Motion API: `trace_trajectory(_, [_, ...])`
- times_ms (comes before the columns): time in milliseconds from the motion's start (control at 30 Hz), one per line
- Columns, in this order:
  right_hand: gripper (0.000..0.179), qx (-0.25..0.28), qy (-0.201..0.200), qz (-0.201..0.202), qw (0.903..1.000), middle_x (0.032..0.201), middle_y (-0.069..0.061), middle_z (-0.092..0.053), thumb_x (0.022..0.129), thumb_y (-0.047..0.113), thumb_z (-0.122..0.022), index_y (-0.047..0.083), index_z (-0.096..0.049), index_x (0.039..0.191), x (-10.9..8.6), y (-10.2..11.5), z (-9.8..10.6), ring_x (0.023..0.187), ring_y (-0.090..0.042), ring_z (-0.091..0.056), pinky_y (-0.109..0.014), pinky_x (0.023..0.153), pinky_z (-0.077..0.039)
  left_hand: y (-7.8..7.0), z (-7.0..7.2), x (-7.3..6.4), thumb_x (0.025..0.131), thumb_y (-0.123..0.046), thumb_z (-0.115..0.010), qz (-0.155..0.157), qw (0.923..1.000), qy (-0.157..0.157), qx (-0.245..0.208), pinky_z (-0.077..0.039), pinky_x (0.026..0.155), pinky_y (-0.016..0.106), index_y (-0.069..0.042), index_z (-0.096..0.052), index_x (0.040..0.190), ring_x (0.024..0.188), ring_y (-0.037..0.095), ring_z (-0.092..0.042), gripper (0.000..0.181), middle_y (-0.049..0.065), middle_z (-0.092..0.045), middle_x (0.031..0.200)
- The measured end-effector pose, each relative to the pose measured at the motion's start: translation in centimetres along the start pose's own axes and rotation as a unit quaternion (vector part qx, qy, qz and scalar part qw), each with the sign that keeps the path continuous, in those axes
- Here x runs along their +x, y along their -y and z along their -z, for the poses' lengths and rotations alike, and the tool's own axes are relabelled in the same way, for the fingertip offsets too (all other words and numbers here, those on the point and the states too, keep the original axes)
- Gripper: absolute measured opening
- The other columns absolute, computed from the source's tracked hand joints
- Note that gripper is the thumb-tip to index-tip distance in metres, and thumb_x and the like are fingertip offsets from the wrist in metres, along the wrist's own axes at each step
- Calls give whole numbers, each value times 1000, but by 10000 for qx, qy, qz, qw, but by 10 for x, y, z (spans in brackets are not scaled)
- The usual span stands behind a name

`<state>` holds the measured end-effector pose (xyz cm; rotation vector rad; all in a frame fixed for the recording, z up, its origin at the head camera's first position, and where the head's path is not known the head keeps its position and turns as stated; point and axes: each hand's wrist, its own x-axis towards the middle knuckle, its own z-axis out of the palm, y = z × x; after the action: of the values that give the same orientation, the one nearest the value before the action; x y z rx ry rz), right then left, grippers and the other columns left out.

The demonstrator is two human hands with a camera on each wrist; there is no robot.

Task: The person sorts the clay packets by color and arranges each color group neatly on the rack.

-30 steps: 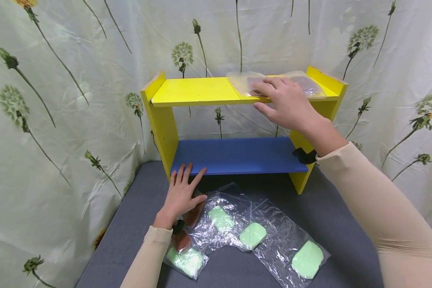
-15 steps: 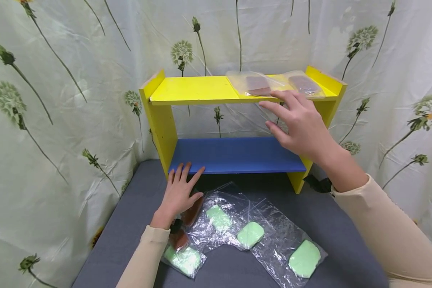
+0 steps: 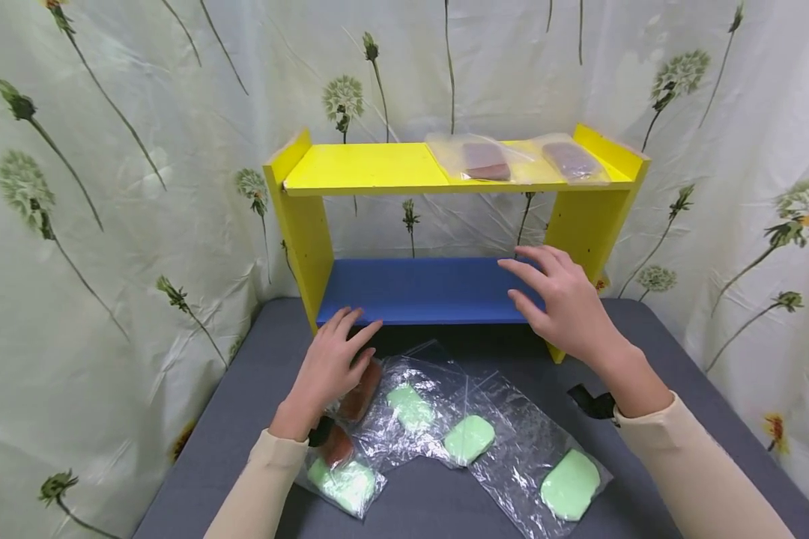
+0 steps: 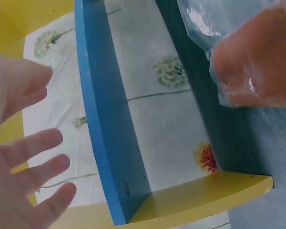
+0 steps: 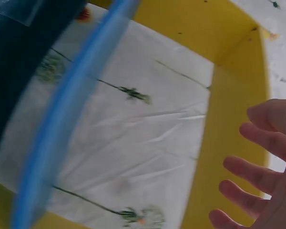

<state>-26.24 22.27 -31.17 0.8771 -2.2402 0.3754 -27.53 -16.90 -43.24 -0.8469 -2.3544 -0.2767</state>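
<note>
Hovering, both spread, left hand (image 3: 326,361) near bagged brown slab (image 3: 364,395), right hand (image 3: 568,305) well apart

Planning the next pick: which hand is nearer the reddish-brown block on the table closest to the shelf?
Left. The left hand is just left of the reddish-brown block; the right hand is farther off, to its right.
</note>
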Motion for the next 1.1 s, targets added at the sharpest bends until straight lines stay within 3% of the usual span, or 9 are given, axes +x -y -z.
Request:
trace_trajectory(133, [48,50,141,-348,9993,140,-17,-54,90,18,-75,15,-64,137,-21,-8,-19,130,-40,-46,-67,96,-40,-12,4,-5,93,-17,-73,24,9996,-150,-243,-52,90,50,-14,-68,132,118,34,-58,40,15,-63,126])
trace_trajectory(267, [47,26,283,-645,9975,138,-18,-55,91,19,-74,14,-63,137,-36,-18,-36,128,-41,-47,-66,97,-41,-24,2,-13,95,-21,-71,772,9952,349,-499,-57,75,42,-17,-69,131,104,26,-63,36,8,-66,118])
trace_trajectory(433, [47,36,521,-1076,9928,138,-19,-54,92,18,-72,13,-62,138,-51,-31,-49,128,-42,-46,-65,99,-40,-31,-6,-26,98,-28,-68,1808,9739,1136,-769,-57,72,44,-19,-68,132,93,24,-65,35,7,-66,118])
trace_trajectory(567, [48,-10,791,-1286,9885,140,-21,-51,94,17,-71,13,-59,140,-59,-41,-58,129,-44,-43,-65,101,-38,-32,-12,-34,96,-28,-69,2293,9588,1444,-855,-55,65,44,-17,-68,132,81,23,-62,38,10,-65,113])
trace_trajectory(700, [51,-134,1068,-1357,9849,143,-23,-47,96,19,-68,12,-55,144,-67,-49,-68,132,-46,-40,-65,104,-35,-31,-17,-39,94,-27,-71,2507,9507,1591,-889,-48,56,38,-16,-67,132,71,19,-55,40,9,-62,101])
trace_trajectory(900, [54,-257,1388,-1453,9793,143,-24,-46,96,21,-68,11,-52,146,-80,-52,-77,132,-46,-40,-64,106,-34,-32,-21,-46,91,-25,-75,2603,9369,2082,-1056,-41,55,34,-12,-65,135,66,17,-47,46,5,-59,87])
trace_trajectory(1100, [54,-335,1350,-1341,9812,141,-26,-48,95,22,-70,9,-54,145,-82,-56,-81,129,-47,-43,-63,107,-33,-30,-24,-44,87,-21,-80,2516,9322,2308,-1200,-45,58,37,-10,-64,137,71,21,-54,53,8,-64,90])
